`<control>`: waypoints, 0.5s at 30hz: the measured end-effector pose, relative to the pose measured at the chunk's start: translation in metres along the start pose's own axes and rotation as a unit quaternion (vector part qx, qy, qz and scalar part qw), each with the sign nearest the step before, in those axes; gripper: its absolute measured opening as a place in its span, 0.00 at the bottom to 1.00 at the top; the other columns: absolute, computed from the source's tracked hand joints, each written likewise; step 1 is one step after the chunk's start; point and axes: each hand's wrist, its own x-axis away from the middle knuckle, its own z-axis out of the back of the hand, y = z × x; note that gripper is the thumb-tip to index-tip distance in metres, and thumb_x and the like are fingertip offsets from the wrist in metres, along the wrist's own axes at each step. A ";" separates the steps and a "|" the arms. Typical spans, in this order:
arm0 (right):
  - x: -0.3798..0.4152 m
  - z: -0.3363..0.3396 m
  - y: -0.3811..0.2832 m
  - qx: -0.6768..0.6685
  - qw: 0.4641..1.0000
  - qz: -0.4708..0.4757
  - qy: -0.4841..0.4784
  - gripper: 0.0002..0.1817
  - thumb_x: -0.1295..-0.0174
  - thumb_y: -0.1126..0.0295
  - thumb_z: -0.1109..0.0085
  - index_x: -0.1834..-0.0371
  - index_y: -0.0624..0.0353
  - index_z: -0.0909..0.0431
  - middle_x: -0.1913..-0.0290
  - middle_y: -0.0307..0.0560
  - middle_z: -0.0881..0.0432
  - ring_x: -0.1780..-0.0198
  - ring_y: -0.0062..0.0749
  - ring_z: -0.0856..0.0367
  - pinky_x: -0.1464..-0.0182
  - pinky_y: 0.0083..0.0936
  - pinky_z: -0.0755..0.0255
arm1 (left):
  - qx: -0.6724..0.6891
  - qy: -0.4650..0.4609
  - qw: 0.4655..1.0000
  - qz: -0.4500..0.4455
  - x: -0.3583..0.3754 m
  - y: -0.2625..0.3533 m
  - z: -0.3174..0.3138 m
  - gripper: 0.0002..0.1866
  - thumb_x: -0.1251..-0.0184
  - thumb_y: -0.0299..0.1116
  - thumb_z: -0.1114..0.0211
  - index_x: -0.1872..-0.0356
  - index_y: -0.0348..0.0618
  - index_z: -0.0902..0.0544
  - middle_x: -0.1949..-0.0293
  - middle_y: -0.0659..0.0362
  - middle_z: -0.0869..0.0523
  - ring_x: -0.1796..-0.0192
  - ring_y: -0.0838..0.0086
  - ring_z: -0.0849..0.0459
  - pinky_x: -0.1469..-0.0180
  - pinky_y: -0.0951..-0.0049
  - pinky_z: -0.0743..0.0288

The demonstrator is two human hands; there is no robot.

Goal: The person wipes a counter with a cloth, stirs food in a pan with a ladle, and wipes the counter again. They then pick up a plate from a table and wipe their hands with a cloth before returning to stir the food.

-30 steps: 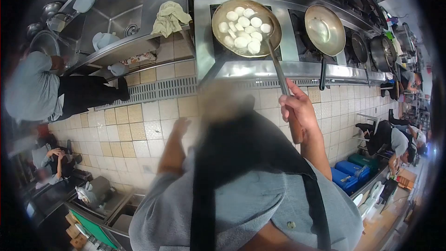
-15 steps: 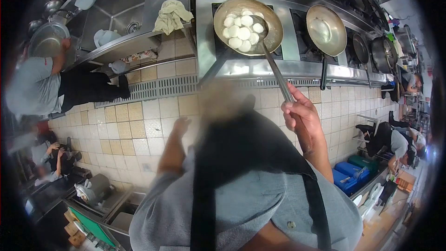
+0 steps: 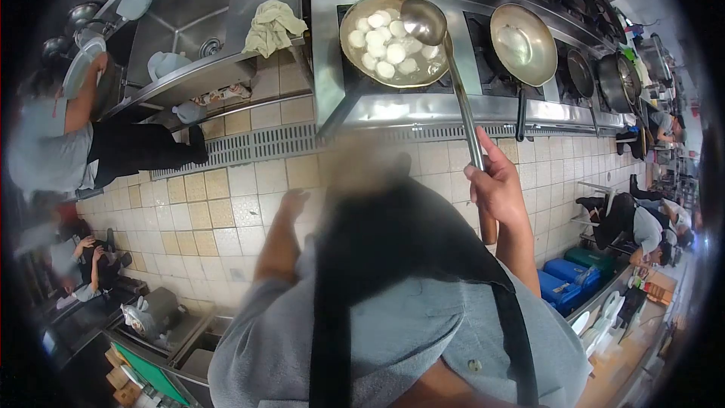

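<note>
Ladle (image 3: 461, 94) raised at the side of the pan (image 3: 356, 64)

In the head view, the step in hand looks like tending the white rounds (image 3: 396, 52) with the ladle. The rounds sit inside the pan in a thin, shiny liquid, gathered mostly toward the middle and left. The ladle's bowl is over the pan's upper right part, covering a stretch of its rim; whether the bowl carries anything, I cannot tell. In my judgement, another stir would call for lowering the bowl back inside the pan's rim and easing it under the rounds without mashing them.

The right hand (image 3: 497, 187), below and to the right of the pan, grasps the ladle's handle, with the fingers wrapped around it and the index finger stretched along it. The handle's brown end sticks out below the palm. The left hand (image 3: 294, 200), below and to the left of the pan, is apart from it and nothing shows in its grip; how far its fingers are spread, I cannot tell.

The pan stands on the stove (image 3: 393, 112). To its right is a second pan (image 3: 521, 49), and to its left a cloth (image 3: 273, 28) hangs over the counter's edge (image 3: 291, 47).
</note>
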 end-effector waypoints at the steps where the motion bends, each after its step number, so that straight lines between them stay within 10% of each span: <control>1: -0.004 0.000 0.002 0.054 0.998 0.017 0.012 0.37 0.39 0.81 0.44 0.24 0.54 0.42 0.73 0.37 0.27 0.81 0.17 0.30 0.78 0.18 0.33 | -0.023 0.000 0.999 -0.025 -0.003 -0.002 -0.001 0.25 0.32 0.41 0.37 0.38 0.39 0.23 0.55 0.52 0.15 0.68 0.70 0.17 0.71 0.67 0.22; 5: -0.024 0.002 0.019 0.096 0.994 0.039 0.040 0.37 0.39 0.81 0.44 0.24 0.56 0.43 0.71 0.37 0.26 0.79 0.17 0.31 0.77 0.18 0.33 | 0.119 -0.012 0.990 0.069 0.017 0.018 0.007 0.26 0.33 0.43 0.36 0.38 0.40 0.23 0.58 0.50 0.14 0.69 0.70 0.18 0.71 0.67 0.23; 8: -0.039 -0.001 0.024 0.146 0.986 0.054 0.060 0.37 0.39 0.81 0.44 0.24 0.59 0.43 0.70 0.39 0.25 0.79 0.18 0.31 0.76 0.18 0.32 | -0.074 0.014 0.987 -0.145 0.010 -0.004 0.001 0.27 0.35 0.44 0.35 0.38 0.41 0.23 0.59 0.49 0.14 0.68 0.68 0.17 0.71 0.67 0.23; 14: -0.062 -0.017 0.030 0.069 0.997 0.037 0.004 0.37 0.38 0.80 0.43 0.24 0.61 0.44 0.69 0.40 0.25 0.78 0.20 0.28 0.76 0.21 0.31 | -0.005 -0.008 1.000 0.027 0.004 -0.037 -0.032 0.25 0.33 0.42 0.36 0.38 0.41 0.23 0.53 0.50 0.15 0.67 0.68 0.15 0.69 0.65 0.20; 15: -0.065 -0.019 0.033 0.030 0.999 0.020 -0.020 0.38 0.39 0.80 0.43 0.24 0.62 0.45 0.69 0.40 0.24 0.79 0.21 0.28 0.77 0.22 0.31 | -0.133 0.123 0.959 -0.217 -0.012 -0.067 -0.048 0.25 0.33 0.41 0.36 0.38 0.41 0.23 0.51 0.50 0.15 0.68 0.68 0.15 0.69 0.65 0.20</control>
